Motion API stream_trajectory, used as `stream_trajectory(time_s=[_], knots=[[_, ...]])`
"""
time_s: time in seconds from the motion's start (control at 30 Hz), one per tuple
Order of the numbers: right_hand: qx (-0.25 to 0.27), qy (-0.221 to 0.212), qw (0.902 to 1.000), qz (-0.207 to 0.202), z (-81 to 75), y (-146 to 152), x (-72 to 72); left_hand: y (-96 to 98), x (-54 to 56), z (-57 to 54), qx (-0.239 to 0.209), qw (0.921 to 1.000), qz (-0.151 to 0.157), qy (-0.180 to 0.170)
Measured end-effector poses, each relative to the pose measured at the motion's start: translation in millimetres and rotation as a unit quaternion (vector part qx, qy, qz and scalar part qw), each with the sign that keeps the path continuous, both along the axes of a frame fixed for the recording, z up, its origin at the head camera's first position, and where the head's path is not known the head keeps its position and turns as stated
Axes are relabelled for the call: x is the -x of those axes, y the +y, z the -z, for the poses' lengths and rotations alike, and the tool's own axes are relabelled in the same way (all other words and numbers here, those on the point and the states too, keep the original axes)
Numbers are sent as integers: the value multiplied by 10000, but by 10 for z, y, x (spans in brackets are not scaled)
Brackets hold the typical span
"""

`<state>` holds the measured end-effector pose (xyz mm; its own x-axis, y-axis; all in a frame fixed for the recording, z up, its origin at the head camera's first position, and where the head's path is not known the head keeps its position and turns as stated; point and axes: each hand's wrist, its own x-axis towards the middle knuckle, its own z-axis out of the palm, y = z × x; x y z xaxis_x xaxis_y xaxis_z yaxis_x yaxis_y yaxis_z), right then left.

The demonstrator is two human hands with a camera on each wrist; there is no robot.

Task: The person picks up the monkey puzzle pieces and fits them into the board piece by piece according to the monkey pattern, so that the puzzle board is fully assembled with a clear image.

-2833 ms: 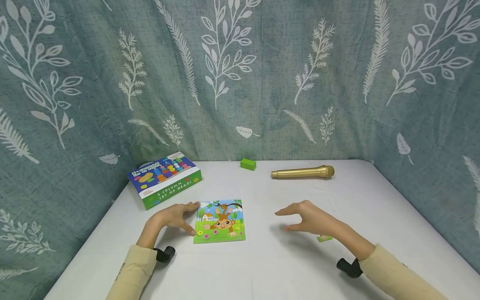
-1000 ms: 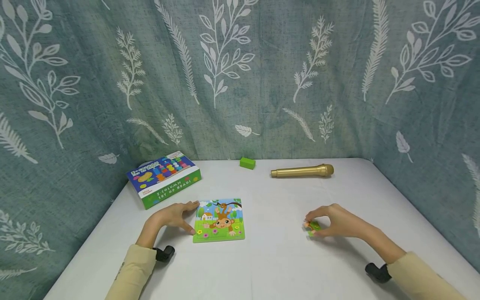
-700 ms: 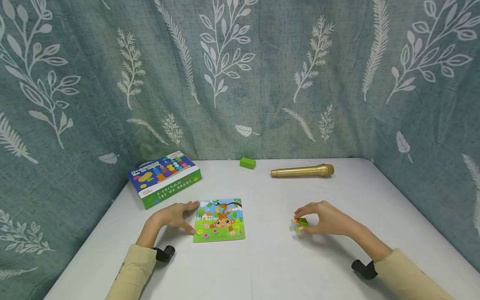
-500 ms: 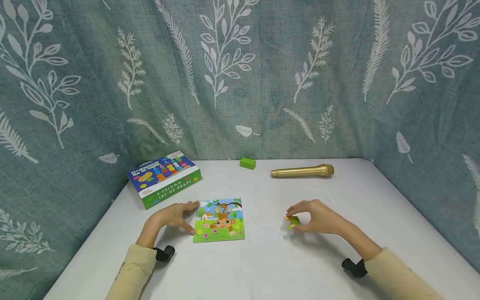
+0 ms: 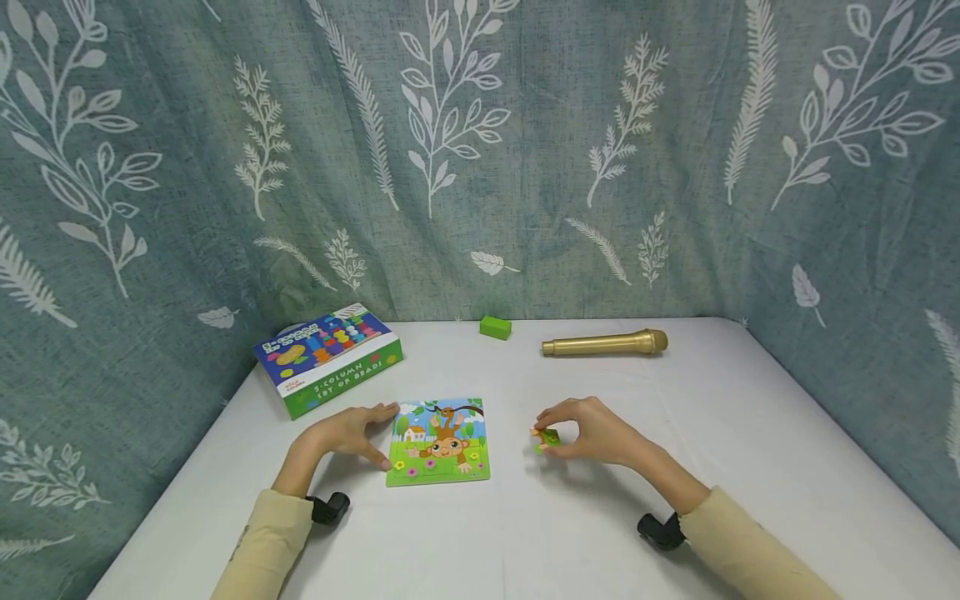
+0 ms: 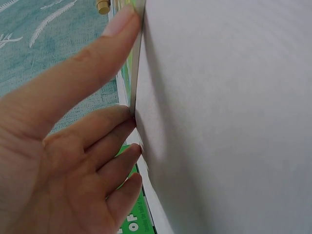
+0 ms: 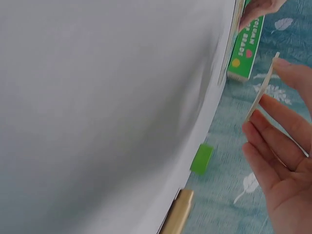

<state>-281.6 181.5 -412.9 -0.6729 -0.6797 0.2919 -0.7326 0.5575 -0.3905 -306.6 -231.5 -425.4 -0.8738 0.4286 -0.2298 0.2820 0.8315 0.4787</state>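
Note:
A square jigsaw puzzle with a monkey picture lies flat on the white table in the head view. My left hand rests along its left side, thumb at the near corner and fingertips at the far corner. In the left wrist view the thumb and fingers of that hand touch the puzzle's edge. To the right, my right hand pinches a small green-and-brown puzzle piece between thumb and fingers. The right wrist view shows this thin piece edge-on, clear of the table.
A bead-set box stands at the back left of the table. Along the back edge lie a green block and a gold toy microphone. A patterned curtain closes off the back and sides.
My right hand reached right, took hold of the puzzle piece, then carried it left toward the puzzle. My left hand and the puzzle have stayed in place.

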Motion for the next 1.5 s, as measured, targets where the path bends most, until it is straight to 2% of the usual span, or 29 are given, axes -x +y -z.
stream_trajectory(time_s=[0.27,0.57,0.8,1.1,1.5], knots=[[74,64,9999,-55,16,-230,27,-3,6,18,-75,10000,48,20],[159,208,9992,-318,-16,-442,34,-16,-11,10,-150,9999,20,-9],[-13,-4,9992,-400,-32,-645,39,-15,-12,9,-169,9998,39,10],[-306,-425,9973,-516,31,-943,58,-20,-15,13,-212,9998,39,30],[-615,-343,9956,-626,55,-1159,52,-18,-17,4,-211,9998,15,38]])
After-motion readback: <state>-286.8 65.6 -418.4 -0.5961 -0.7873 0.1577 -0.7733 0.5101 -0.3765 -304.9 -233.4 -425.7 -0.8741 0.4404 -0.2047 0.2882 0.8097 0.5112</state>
